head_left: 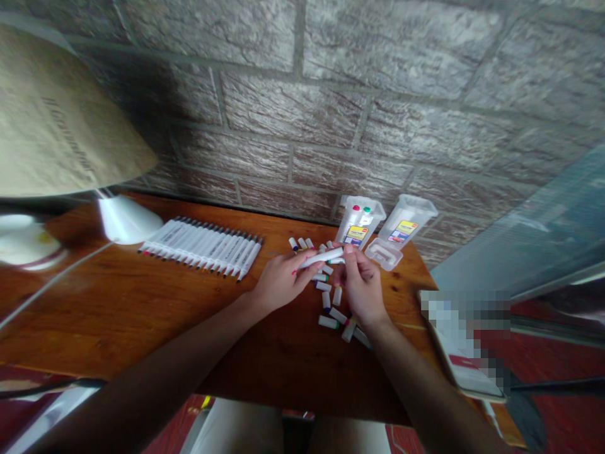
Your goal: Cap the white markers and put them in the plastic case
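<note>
One white marker [326,255] is between my two hands, above the right-hand half of the wooden table [265,353], lying nearly level with its right end slightly higher. My left hand [278,280] grasps it along the barrel, thumb on the near side; a small red spot shows by its left end, and I cannot tell whether that is on the pen or on my skin. My right hand [366,290] pinches the other end between thumb and fingers.

Under and around my hands lie short white caps [328,322] with coloured ends, green, blue and yellow among them, scattered at all angles. Just behind stands a clear box [357,234] with a red-ended and a green-ended pen upright inside. Beside it on the right is a second clear box [409,221], a clear handled lid [384,254] in front of it.

To my left, well apart from the caps, a row of slim white markers [201,246] lies side by side, dark tips toward me. Past them is a lamp [127,217], and behind everything a brick wall [265,113].
</note>
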Demonstrator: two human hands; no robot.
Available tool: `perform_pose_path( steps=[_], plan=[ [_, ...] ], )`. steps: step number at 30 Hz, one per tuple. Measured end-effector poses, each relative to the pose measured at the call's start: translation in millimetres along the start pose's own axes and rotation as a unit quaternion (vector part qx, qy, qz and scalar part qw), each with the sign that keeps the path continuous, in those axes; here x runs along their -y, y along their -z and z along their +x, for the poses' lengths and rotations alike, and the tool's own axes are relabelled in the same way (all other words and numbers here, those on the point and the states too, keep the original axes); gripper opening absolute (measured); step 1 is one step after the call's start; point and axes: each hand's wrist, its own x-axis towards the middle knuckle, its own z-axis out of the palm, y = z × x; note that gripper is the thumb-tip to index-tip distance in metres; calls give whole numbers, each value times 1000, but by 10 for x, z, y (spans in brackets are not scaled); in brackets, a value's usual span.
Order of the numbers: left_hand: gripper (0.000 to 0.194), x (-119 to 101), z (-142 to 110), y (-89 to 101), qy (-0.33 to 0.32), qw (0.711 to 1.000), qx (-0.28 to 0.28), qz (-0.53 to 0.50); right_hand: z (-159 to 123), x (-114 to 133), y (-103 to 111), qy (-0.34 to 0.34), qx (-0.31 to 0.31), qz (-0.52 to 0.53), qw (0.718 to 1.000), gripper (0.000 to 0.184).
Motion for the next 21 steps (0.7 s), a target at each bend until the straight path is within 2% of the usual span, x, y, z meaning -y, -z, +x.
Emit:
perform_pose_path(
  steps=[8,15,21],
  plan=[
    [27,3,12,10,-16,999,-30,-14,0,-1,-11,-20,-8,17,1000,43],
    [22,8,33,17,-29,998,-23,-52,10,-8,-18,-28,-5,25,999,36],
    [18,-4,22,25,-42,996,-14,-84,-13,-17,-71,-62,68,61,994,36]
  ],
)
